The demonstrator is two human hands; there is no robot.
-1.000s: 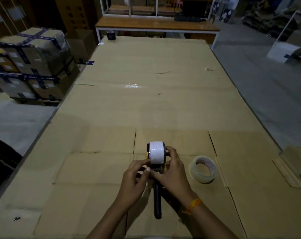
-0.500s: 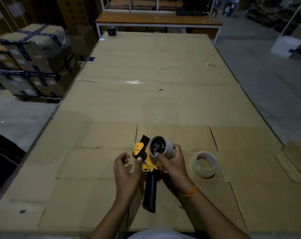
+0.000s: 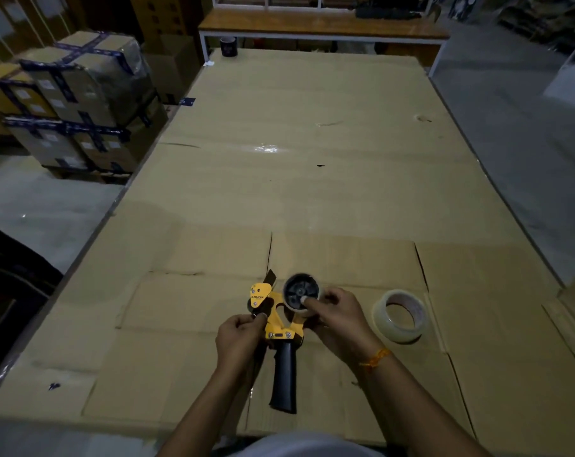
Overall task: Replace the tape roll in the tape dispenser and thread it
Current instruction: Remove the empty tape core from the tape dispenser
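A yellow tape dispenser [image 3: 281, 319] with a black handle lies on its side on the cardboard-covered table [image 3: 312, 179], near the front. A thin roll on its black hub [image 3: 301, 295] faces up. My right hand [image 3: 337, 313] grips that roll, thumb on the hub. My left hand [image 3: 241, 334] pinches the dispenser's front end by the roller, below the yellow flap. A fuller clear tape roll [image 3: 400, 315] lies flat on the table just right of my right hand.
A dark cup [image 3: 228, 46] stands at the table's far left corner. Taped cartons [image 3: 72, 103] are stacked on the floor to the left. A wooden bench [image 3: 322, 26] runs behind the table. A cardboard strip [image 3: 566, 329] lies at the right edge.
The dispenser went from upright, roll edge toward me, to lying flat on its side. My left hand closed onto its front end. My right hand stayed on the roll.
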